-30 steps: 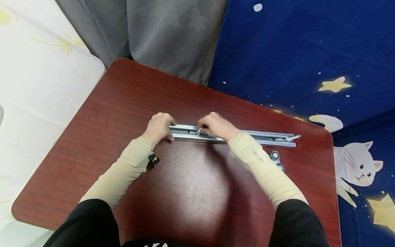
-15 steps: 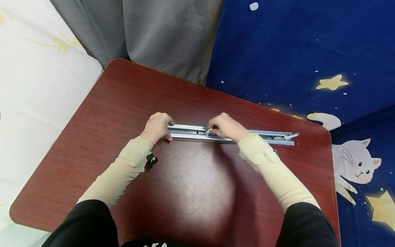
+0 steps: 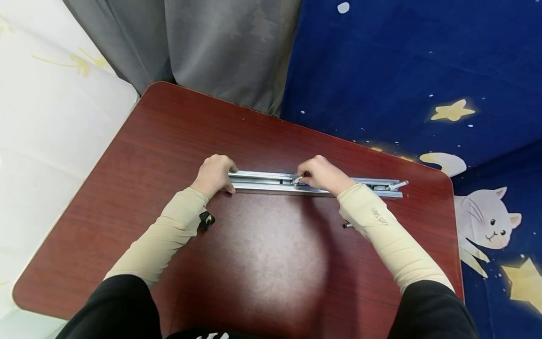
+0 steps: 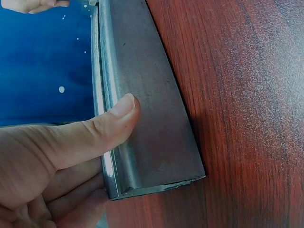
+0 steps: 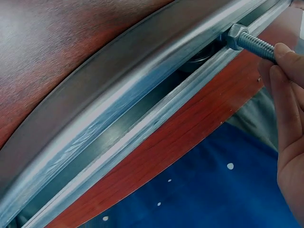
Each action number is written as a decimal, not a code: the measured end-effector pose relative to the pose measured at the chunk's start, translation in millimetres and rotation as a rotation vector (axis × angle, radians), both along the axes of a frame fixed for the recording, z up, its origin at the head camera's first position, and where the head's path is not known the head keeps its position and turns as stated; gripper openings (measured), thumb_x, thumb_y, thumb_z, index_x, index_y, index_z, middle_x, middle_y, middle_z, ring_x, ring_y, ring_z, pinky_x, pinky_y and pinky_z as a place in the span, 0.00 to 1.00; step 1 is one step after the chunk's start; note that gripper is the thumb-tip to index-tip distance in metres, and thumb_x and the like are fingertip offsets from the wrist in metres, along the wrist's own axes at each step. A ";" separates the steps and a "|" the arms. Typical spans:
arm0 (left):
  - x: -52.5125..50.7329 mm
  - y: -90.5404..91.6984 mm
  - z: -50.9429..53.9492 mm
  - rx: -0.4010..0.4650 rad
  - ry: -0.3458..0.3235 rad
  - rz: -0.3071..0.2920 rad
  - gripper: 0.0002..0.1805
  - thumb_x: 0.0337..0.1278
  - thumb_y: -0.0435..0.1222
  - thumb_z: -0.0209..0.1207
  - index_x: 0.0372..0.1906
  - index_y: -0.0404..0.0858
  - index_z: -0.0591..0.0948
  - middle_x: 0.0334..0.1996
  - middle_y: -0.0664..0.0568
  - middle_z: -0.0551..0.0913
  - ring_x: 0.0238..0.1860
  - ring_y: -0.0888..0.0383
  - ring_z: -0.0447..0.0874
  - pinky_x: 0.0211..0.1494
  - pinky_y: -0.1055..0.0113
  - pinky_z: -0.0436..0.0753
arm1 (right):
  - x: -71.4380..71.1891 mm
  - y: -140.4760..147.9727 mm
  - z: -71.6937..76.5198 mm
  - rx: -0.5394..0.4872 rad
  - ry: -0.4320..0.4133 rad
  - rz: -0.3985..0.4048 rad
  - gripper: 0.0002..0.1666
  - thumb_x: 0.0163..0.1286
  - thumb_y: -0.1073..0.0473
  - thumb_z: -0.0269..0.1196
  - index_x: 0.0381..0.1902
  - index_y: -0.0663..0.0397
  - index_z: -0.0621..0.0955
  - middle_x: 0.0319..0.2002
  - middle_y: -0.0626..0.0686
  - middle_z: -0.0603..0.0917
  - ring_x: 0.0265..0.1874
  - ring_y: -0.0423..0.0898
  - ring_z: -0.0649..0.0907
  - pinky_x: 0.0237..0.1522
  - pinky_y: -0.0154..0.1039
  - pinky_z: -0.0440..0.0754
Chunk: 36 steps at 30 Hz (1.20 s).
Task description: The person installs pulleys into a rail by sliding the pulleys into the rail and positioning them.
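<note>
A silvery metal rail [image 3: 258, 186] with a slot along its top lies across the table. My left hand [image 3: 213, 175] grips its left end; in the left wrist view the thumb [image 4: 102, 130] presses its side wall and the fingers are on the other side. My right hand [image 3: 323, 175] pinches a threaded bolt [image 5: 256, 45] that stands up from the slot. Below the bolt's hex nut [image 5: 234, 37], a dark round part [image 5: 195, 61] shows inside the rail, mostly hidden. A second bolt [image 3: 398, 185] sticks out at the rail's right end, tilted.
A small metal rod end [image 3: 347, 225] peeks out beside my right sleeve, which hides the rest of it. The red-brown wooden table [image 3: 169, 127] has a grey curtain [image 3: 220, 56] and a blue star-patterned cloth [image 3: 372, 70] behind it.
My right hand has moved right along the rail, taking the pinched bolt with it in the slot. The left hand keeps its grip. The wheeled part by my right sleeve has become mostly hidden.
</note>
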<state>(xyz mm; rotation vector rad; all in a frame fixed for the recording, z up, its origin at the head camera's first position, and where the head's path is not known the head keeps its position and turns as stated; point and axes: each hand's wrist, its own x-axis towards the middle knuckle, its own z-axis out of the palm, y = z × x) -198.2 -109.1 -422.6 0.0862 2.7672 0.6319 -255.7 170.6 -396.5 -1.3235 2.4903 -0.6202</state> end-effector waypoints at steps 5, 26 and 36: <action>0.0 0.2 0.4 0.001 -0.011 0.000 0.31 0.20 0.35 0.76 0.44 0.38 0.83 0.46 0.45 0.81 0.51 0.42 0.74 0.50 0.49 0.74 | -0.7 9.1 0.4 0.012 0.005 -0.021 0.04 0.50 0.71 0.67 0.25 0.58 0.84 0.24 0.50 0.84 0.22 0.40 0.79 0.26 0.34 0.77; -0.1 -0.4 0.3 -0.007 0.018 -0.011 0.32 0.16 0.35 0.76 0.43 0.38 0.84 0.45 0.44 0.82 0.50 0.41 0.74 0.50 0.49 0.74 | -3.0 48.4 1.5 0.046 0.000 -0.105 0.05 0.50 0.71 0.67 0.24 0.57 0.84 0.25 0.51 0.85 0.22 0.41 0.80 0.26 0.36 0.78; 0.1 -1.3 -0.2 -0.010 0.016 -0.016 0.32 0.16 0.35 0.76 0.43 0.38 0.84 0.45 0.45 0.82 0.51 0.42 0.73 0.52 0.50 0.72 | -2.8 55.8 2.9 0.079 -0.007 -0.111 0.05 0.50 0.71 0.67 0.25 0.58 0.84 0.27 0.53 0.85 0.25 0.43 0.81 0.27 0.38 0.79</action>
